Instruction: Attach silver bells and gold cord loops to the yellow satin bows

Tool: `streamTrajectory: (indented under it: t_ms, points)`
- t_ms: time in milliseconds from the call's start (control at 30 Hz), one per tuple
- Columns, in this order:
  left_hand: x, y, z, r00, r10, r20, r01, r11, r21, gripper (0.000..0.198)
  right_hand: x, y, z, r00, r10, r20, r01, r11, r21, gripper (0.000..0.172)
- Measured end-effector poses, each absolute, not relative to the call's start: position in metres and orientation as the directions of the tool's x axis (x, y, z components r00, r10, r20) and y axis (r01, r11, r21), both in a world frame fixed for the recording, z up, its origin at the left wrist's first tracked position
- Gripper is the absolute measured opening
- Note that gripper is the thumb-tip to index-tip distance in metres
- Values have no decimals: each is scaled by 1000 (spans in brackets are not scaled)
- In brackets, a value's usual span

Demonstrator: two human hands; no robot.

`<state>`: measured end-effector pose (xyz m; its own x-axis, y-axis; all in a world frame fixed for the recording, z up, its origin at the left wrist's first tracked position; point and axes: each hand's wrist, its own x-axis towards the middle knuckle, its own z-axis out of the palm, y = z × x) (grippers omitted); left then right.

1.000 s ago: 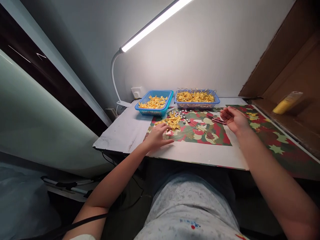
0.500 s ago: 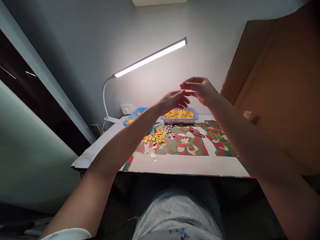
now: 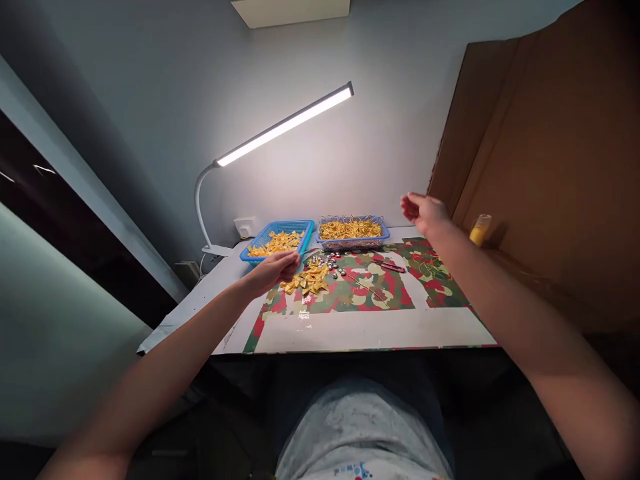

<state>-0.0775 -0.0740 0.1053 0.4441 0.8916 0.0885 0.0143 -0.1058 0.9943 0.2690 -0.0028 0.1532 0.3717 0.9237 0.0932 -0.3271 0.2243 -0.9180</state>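
My left hand (image 3: 276,271) is closed in a pinch over the front of the blue basket, just left of a pile of yellow bow-shaped pieces (image 3: 307,279). A thin pale strand seems to run out from its fingertips, too fine to name. Out to the right, my right hand (image 3: 423,210) is raised in front of the wall with its fingers curled together, slightly blurred. Whatever it may hold is hidden. Several small silver bells (image 3: 336,264) lie beside the yellow pile.
A blue basket (image 3: 309,233) holds more yellow pieces; a purple-blue basket (image 3: 353,245) holds golden cords. Pink snips (image 3: 391,267) and a loose cord (image 3: 367,289) lie on the camouflage-patterned sheet. A desk lamp (image 3: 285,127), a yellow bottle (image 3: 480,230) and a cardboard panel (image 3: 540,153) stand around.
My hands were close together above the purple-blue basket and have parted. The left came down and left to the blue basket; the right moved right and lower. The view shifted slightly.
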Motion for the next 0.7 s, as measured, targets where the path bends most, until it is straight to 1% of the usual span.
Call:
streamTrajectory:
  t_ms: [33,100,167,233,300,333,400,467,500,533,600,667,700]
  points:
    - [-86,-78,96,429,898,96,8,-110,994,34,270,0,136,372,927,50,-320,179,-930,6]
    - [-100,-83,82,378,914,146,-26,-147,989,32,270,6,106,358,933,-30,-295,83,-952,19]
    - [-109,-87,74,316,924,214,-73,-201,977,30,267,13,84,331,939,-89,-255,-1,-967,28]
    - [-113,-91,73,268,922,279,-121,-255,959,30,262,21,70,302,944,-132,-200,-73,-977,30]
    - [-110,-95,76,260,894,364,-171,-328,929,32,254,27,60,274,947,-166,-131,-134,-982,30]
    - [-106,-98,80,278,866,417,-195,-374,907,32,250,30,57,259,949,-181,-93,-162,-982,30]
    - [-92,-106,92,385,764,517,-241,-458,856,33,240,34,52,222,952,-209,-12,-212,-977,30]
    - [-74,-116,107,532,596,602,-295,-536,791,36,230,37,47,179,957,-230,72,-246,-967,30]
    - [-65,-120,115,610,500,614,-324,-550,770,39,225,39,45,156,959,-236,115,-255,-960,30]
    - [-56,-124,122,643,455,616,-348,-543,764,41,219,40,42,135,962,-237,159,-257,-953,29]
    - [-41,-126,132,670,441,597,-357,-514,780,42,209,44,38,99,970,-224,241,-242,-940,28]
    - [-30,-119,135,729,438,526,-311,-473,824,40,200,48,34,74,979,-191,313,-205,-927,26]
    - [-26,-111,133,758,457,465,-262,-440,859,39,196,50,33,63,984,-169,344,-180,-922,24]
